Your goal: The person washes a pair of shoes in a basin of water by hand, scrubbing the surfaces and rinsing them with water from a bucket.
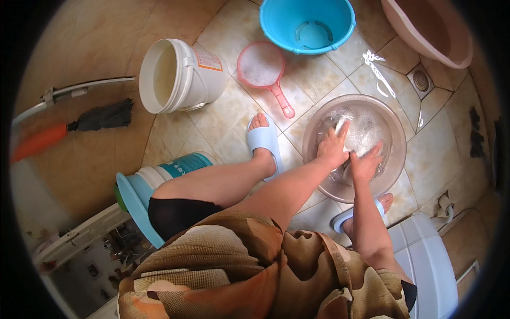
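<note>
A grey-brown basin (pixel 393 114) of sudsy water stands on the floor in front of me, between my feet. Both hands are down in it, close together. A wet white cloth (pixel 350 139) lies among the foam, partly under the water and my fingers, so its shape is unclear. My left hand (pixel 334 146) is closed on the cloth's left part, fingers toward the far rim. On the near right side, my right hand (pixel 365 164) has its fingers bent around the cloth; their tips are partly lost in suds.
Beyond the basin are a pink strainer-like dipper (pixel 261 64) with foam, a blue tub (pixel 308 29) and a pink tub (pixel 425 32). A white bucket (pixel 183 77) stands left. A floor drain (pixel 421 81) lies right. Beside my right leg is a pale blue-white container (pixel 425 266).
</note>
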`<state>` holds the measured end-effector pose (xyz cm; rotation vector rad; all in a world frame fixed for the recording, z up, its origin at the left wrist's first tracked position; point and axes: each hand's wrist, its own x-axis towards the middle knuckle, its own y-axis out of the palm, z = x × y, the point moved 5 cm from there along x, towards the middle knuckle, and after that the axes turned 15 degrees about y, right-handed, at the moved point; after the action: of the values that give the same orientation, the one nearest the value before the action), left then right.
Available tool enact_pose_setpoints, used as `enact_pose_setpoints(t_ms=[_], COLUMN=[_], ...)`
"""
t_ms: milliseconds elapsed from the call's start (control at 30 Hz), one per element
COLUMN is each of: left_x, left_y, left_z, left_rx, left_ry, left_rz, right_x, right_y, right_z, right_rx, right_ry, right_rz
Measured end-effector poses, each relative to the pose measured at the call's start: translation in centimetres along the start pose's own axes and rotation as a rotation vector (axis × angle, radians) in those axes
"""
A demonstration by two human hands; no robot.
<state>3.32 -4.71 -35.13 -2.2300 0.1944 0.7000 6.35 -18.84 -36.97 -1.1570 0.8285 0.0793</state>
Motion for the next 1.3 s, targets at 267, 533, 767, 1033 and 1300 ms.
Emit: enact_pose_setpoints(t_ms=[267, 533, 767, 1033, 1300], left_x=[-3.6, -0.6, 0.9, -2.6, -0.5], left_y=[-2.5, 1.4, 2.6, -1.0, 1.5], left_z=[-2.4, 0.6, 1.1, -2.1, 0.1], left_rx=[-0.107, -0.074, 0.053, -0.059, 0.051], left_ry=[0.077, -0.094, -0.088, 0.055, -0.06], left_rz=[-0.206, 0.025, 0.047, -0.18, -0.003], right_x=[-4.2, -1.9, 0.8, -3.2, -2.0], right_y=[-4.3, 0.5, 2.7, -2.9, -0.5], right_z=[0.5, -0.4, -2.1, -0.4, -0.3], right_rx=[0.252, -0.023, -0.057, 0.307, 0.005], right_ry=[-0.241, -0.013, -0.198, -0.278, 0.054], right_rz=[-0.198, -0.061, -0.219, -0.322, -0.025])
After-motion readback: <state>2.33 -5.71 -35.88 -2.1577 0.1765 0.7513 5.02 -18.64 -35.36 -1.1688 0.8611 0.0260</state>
